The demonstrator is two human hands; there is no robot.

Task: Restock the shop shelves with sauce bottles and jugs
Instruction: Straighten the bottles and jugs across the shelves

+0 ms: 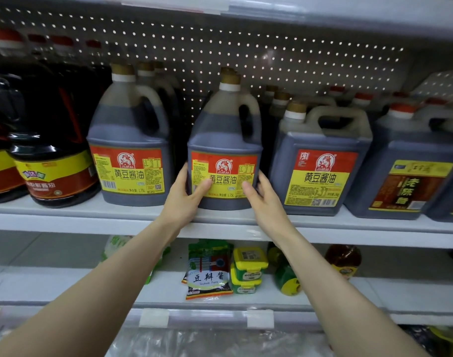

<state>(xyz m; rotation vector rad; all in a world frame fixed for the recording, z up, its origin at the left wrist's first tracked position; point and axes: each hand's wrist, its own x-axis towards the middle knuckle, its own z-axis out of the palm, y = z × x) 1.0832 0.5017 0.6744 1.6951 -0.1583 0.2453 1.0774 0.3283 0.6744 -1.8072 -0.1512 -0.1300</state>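
Right now you have the soy sauce jug [224,135] between both hands, standing upright near the front edge of the upper shelf [91,222], and its base looks to be down on the board rather than in the air. Your left hand [186,194] clasps the jug's left flank with the thumb laid across the yellow label; the other fingers curl round the side and are mostly hidden. Your right hand [262,195] mirrors it on the right flank, thumb pressed on the label's edge and fingers wrapped behind. More caps show behind this jug, so I judge it fronts a row that is already filled. To its left a matching jug [128,140] heads its own row, with a gap between the two through which the pegboard [246,47] shows. To the right a square jug [320,155] sits just beside your right hand, and a vinegar jug [411,173] stands beyond that. At the far left a dark bottle [52,171] fronts more of its kind. By this view the shelf looks largely stocked, and what is left here is to square this jug up, label forward, and let go. The lower shelf [65,287] looks sparser, with a soybean paste pouch [208,275] and yellow-lidded tubs [248,266] and open board on either side. Whether more stock waits below you cannot tell.
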